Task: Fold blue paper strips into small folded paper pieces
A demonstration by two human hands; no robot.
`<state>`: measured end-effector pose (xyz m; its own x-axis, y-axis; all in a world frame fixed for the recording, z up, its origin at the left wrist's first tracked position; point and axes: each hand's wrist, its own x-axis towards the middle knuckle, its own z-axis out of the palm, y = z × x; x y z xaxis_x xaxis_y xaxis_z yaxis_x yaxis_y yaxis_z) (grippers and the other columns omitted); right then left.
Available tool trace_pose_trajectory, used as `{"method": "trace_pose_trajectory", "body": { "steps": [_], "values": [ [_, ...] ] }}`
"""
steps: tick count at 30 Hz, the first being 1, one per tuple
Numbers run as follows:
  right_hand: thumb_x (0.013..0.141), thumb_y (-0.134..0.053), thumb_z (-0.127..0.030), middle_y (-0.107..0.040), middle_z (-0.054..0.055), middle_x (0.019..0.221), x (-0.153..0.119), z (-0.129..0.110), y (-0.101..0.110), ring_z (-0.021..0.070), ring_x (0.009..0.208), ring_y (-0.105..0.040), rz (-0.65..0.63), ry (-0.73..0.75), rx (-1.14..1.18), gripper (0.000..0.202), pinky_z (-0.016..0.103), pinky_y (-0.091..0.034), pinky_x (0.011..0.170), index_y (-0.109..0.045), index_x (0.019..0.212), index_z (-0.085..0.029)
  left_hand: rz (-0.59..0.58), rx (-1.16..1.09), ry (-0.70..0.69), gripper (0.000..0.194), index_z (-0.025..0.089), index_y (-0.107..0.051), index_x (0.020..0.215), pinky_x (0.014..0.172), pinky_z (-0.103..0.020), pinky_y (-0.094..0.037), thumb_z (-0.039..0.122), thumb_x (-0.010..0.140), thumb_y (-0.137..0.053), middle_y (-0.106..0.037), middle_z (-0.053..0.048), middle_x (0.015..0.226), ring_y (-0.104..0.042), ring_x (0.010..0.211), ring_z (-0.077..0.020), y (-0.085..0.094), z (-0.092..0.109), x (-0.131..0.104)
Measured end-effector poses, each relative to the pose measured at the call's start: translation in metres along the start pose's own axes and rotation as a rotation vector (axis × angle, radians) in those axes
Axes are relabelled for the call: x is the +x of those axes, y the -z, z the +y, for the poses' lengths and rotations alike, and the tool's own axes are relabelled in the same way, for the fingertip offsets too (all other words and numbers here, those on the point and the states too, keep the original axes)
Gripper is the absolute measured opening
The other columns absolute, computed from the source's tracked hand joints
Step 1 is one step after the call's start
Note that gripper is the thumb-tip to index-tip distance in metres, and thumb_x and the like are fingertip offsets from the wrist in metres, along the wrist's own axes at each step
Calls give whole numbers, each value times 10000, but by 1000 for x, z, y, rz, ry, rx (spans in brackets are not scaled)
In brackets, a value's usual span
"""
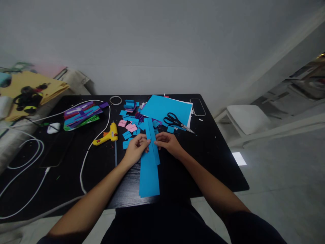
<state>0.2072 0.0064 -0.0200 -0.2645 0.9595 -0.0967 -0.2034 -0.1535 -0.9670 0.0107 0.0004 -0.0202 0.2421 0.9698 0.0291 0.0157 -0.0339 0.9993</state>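
A long blue paper strip (151, 135), creased lengthwise, is held between my two hands above the table. My left hand (137, 148) pinches its left edge with thumb and fingers. On the opposite edge, my right hand (169, 143) grips it the same way. Beneath it lies a wider blue paper piece (149, 179), reaching toward the table's front edge. Just beyond my hands are small folded blue papers (127, 135) and several pink ones (131, 127). Black-handled scissors (177, 122) rest partly on a large blue sheet (165, 107).
A yellow glue gun (109, 135) lies left of my hands, near a white cable (87, 152). Further left are stacked coloured papers (82, 115), a white earphone case (53, 128) and a dark phone (58, 149). Another phone-like object (198, 107) lies at the back right. A white stool (245, 118) stands beyond.
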Motion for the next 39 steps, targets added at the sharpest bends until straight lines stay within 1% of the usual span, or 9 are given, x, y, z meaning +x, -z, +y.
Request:
{"method": "trace_pose_trajectory", "body": {
  "steps": [5, 7, 12, 19, 23, 26, 30, 35, 39],
  "values": [
    [636, -941, -355, -723, -25, 732, 1, 3, 0, 128, 583, -636, -29, -18, 24, 376, 269, -537, 584, -745, 915, -198, 126, -111, -63, 569, 259, -447, 1226, 572, -226, -525, 408, 818, -815, -633, 82, 791, -626, 537, -90, -2, -3, 0],
    [657, -927, -382, -726, -16, 756, 0, 4, -1, 129, 601, -639, -71, -31, 27, 361, 270, -538, 593, -755, 910, -189, 103, -75, -84, 533, 260, -466, 1257, 583, -225, -519, 391, 850, -785, -617, 71, 820, -616, 554, -84, -1, -3, -1],
    [706, -898, -424, -707, -10, 748, 0, 5, -1, 127, 616, -625, -129, -21, -10, 325, 272, -526, 624, -762, 873, -180, 32, 212, -141, 311, 208, -669, 1232, 651, -234, -480, 368, 966, -647, -607, 10, 857, -583, 692, -107, -1, 1, -8],
    [724, -877, -471, -725, -1, 764, 0, 3, 0, 150, 658, -640, -115, 8, -22, 309, 291, -540, 664, -766, 823, -200, -66, 389, -235, 501, 231, -603, 1419, 723, -281, -529, 397, 953, -675, -636, -44, 1007, -610, 819, -163, 3, 0, -9],
    [739, -872, -448, -755, 1, 797, -1, 2, 0, 164, 710, -676, -125, -20, -1, 297, 306, -544, 729, -773, 865, -199, -114, 485, -322, 578, 268, -583, 1458, 719, -282, -504, 429, 924, -734, -577, -10, 903, -555, 774, -162, 5, 0, -7],
    [735, -885, -421, -768, 0, 818, -2, 2, 1, 160, 732, -689, -127, -58, 19, 319, 300, -529, 763, -768, 919, -189, -126, 497, -351, 649, 273, -545, 1493, 731, -287, -496, 441, 906, -763, -573, -7, 910, -548, 773, -163, 6, 2, -7],
    [738, -885, -425, -755, -3, 795, -1, 3, 2, 148, 713, -679, -144, -91, 15, 328, 285, -516, 749, -746, 893, -172, -179, 488, -382, 599, 263, -582, 1457, 763, -305, -505, 449, 914, -753, -575, -14, 921, -562, 778, -166, 7, 5, -8],
    [640, -952, -362, -721, -53, 686, 1, 7, 3, 133, 618, -659, -78, -159, 97, 563, 269, -509, 686, -652, 1086, -193, -216, 549, -359, 707, 260, -548, 1485, 829, -357, -538, 521, 870, -780, -631, -65, 1064, -625, 920, -224, 11, 8, -9],
    [626, -959, -314, -757, -40, 738, 0, 7, 3, 147, 651, -694, -29, -146, 127, 725, 279, -532, 702, -581, 1236, -216, -185, 635, -368, 754, 275, -539, 1480, 824, -355, -542, 544, 830, -811, -649, -82, 1127, -639, 958, -242, 16, 6, -7]
  ]
}}
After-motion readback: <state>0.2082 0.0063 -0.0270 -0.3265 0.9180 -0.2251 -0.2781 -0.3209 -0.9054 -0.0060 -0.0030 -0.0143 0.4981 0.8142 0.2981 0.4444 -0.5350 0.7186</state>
